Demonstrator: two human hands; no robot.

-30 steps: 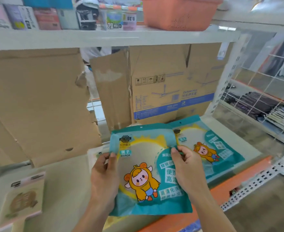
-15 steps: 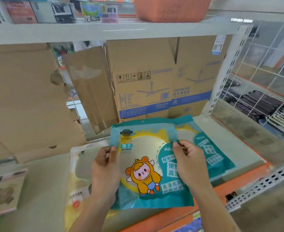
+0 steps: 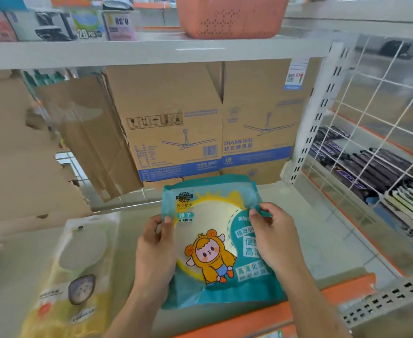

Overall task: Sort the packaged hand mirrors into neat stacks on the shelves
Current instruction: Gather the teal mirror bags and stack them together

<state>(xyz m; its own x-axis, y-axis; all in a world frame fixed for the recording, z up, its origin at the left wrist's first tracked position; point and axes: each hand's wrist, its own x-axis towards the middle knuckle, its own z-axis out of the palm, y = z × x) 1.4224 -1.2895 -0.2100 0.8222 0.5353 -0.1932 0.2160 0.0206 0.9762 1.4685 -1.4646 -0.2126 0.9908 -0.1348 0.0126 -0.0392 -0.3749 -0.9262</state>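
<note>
A teal packaged hand mirror (image 3: 212, 240) with a cartoon child in a yellow hood lies on the grey shelf (image 3: 322, 240), on top of another teal pack whose edge shows behind it. My left hand (image 3: 155, 250) grips its left edge, thumb on the front. My right hand (image 3: 273, 237) pinches its right side near the top. A yellow packaged mirror (image 3: 76, 276) lies flat on the shelf to the left, untouched.
Brown cardboard boxes (image 3: 200, 123) with a fan print stand at the back of the shelf; torn cardboard (image 3: 17, 154) fills the left. An orange basket (image 3: 230, 15) sits on the upper shelf. A white wire grid (image 3: 383, 142) bounds the right side.
The teal pack in my hands has slid right over the second teal pack, which now is almost covered. The yellow pack has come into view on the left.
</note>
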